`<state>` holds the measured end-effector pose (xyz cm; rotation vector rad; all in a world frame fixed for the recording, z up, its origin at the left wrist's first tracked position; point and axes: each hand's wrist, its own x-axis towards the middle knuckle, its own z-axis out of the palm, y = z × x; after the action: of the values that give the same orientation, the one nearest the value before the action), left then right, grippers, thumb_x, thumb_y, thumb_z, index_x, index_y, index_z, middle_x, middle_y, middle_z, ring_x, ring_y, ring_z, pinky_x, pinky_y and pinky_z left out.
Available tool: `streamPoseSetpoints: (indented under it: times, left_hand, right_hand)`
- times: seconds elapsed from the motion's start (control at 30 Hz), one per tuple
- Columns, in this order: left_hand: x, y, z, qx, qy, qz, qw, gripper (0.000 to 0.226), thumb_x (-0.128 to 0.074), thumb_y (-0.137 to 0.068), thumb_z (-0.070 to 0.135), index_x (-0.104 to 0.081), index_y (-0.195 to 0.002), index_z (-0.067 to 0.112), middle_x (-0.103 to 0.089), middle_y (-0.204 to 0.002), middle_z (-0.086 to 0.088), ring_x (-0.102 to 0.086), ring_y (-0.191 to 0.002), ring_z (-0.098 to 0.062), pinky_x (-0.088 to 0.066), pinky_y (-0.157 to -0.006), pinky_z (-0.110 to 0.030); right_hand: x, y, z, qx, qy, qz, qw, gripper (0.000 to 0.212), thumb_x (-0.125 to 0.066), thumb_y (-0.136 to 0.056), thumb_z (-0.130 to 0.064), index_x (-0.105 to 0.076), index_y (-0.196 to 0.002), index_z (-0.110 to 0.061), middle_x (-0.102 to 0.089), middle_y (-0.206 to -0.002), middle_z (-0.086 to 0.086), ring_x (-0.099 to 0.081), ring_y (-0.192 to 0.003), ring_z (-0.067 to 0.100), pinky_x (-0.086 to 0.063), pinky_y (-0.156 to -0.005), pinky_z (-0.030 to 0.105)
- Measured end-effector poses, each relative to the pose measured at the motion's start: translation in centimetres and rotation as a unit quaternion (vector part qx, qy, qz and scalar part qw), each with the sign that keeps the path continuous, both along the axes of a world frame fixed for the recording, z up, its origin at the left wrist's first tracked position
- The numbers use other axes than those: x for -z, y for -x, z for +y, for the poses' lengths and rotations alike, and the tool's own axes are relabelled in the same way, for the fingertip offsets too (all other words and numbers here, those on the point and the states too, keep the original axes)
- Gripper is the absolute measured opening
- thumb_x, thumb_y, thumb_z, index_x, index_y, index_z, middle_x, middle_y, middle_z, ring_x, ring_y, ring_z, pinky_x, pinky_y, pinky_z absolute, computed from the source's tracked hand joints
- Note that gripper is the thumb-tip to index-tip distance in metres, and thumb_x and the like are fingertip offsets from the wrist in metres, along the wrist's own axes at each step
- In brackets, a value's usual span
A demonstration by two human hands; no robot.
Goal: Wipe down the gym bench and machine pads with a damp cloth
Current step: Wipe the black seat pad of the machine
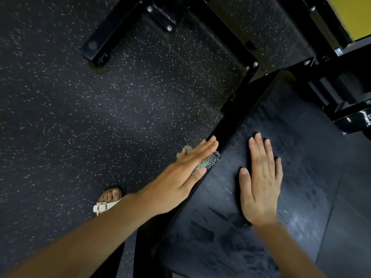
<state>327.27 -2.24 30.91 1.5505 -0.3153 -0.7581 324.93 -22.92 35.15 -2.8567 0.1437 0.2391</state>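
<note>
The cloth [203, 160], bunched and greenish-grey, lies against the left side edge of the bench [305, 141], pinned there by the left hand [186, 169] with fingers straight. The right hand [261, 183] lies spread, palm down, on the pad's top. Of the 2 faces, the streaked top looks largely wiped, so the side edge seems the step in hand. Next, sliding along it calls for steady sideways pressure. The black frame [239, 93] ahead may block the stroke. A sandalled foot [108, 199] stands on the speckled floor [80, 117].
</note>
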Motion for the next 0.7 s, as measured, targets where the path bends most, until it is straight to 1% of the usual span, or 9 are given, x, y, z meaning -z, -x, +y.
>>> streamPoseSetpoints:
  times: [0.1, 0.2, 0.27, 0.37, 0.53, 0.7]
  left_hand:
    - [-0.3, -0.6, -0.5, -0.008, -0.001, 0.016, 1.0, 0.053, -0.025, -0.104, 0.038, -0.014, -0.156, 0.036, -0.006, -0.161, 0.032, -0.001, -0.148, 0.008, 0.002, -0.126, -0.046]
    - [-0.3, -1.7, -1.3, -0.015, 0.002, 0.02, 1.0, 0.051, -0.025, -0.104, 0.036, -0.016, -0.155, 0.037, -0.008, -0.161, 0.03, 0.0, -0.147, 0.012, 0.004, -0.124, -0.05]
    - [-0.2, -2.4, -1.9, -0.016, 0.003, 0.015, 1.0, 0.05, -0.026, -0.106, 0.032, -0.017, -0.155, 0.034, -0.009, -0.162, 0.027, 0.0, -0.146, 0.012, 0.004, -0.125, -0.048]
    - [0.0, -3.8, -2.9, -0.022, 0.001, -0.002, 1.0, 0.05, -0.026, -0.107, 0.03, -0.019, -0.157, 0.027, -0.011, -0.163, 0.021, -0.002, -0.147, 0.011, 0.004, -0.125, -0.041]
    - [0.2, -6.0, -4.4, -0.025, -0.002, -0.014, 1.0, 0.049, -0.029, -0.109, 0.022, -0.02, -0.157, 0.02, -0.013, -0.165, 0.012, -0.005, -0.149, 0.004, 0.003, -0.124, -0.031]
    - [0.6, -5.1, -3.7, -0.016, 0.003, -0.022, 1.0, 0.05, -0.029, -0.109, 0.023, -0.02, -0.157, 0.022, -0.014, -0.163, 0.017, -0.008, -0.148, 0.008, -0.001, -0.125, -0.029]
  right_hand:
    - [0.0, 0.0, 0.0, 0.0, -0.001, -0.001, 1.0, 0.058, -0.026, -0.1, -0.033, -0.026, -0.156, -0.02, -0.017, -0.164, -0.011, -0.007, -0.153, 0.012, -0.001, -0.123, 0.042]
    - [0.0, -0.1, 0.0, 0.0, -0.003, -0.005, 1.0, 0.057, -0.027, -0.1, -0.032, -0.026, -0.156, -0.02, -0.018, -0.164, -0.011, -0.007, -0.153, 0.013, -0.001, -0.123, 0.042]
    - [0.1, -0.1, 0.0, -0.002, -0.002, -0.007, 1.0, 0.057, -0.027, -0.099, -0.032, -0.026, -0.156, -0.02, -0.017, -0.164, -0.012, -0.007, -0.153, 0.013, -0.001, -0.123, 0.043]
    - [0.1, -0.1, 0.1, -0.001, -0.002, -0.007, 1.0, 0.057, -0.028, -0.099, -0.031, -0.025, -0.156, -0.021, -0.017, -0.164, -0.012, -0.007, -0.153, 0.012, -0.002, -0.123, 0.044]
    - [0.1, -0.1, 0.0, -0.001, -0.001, -0.011, 1.0, 0.058, -0.028, -0.099, -0.032, -0.026, -0.156, -0.021, -0.018, -0.164, -0.012, -0.007, -0.153, 0.012, -0.004, -0.122, 0.045]
    - [0.2, 0.0, 0.0, -0.001, -0.001, -0.012, 1.0, 0.058, -0.028, -0.099, -0.033, -0.026, -0.156, -0.022, -0.017, -0.164, -0.013, -0.007, -0.152, 0.011, -0.005, -0.122, 0.047]
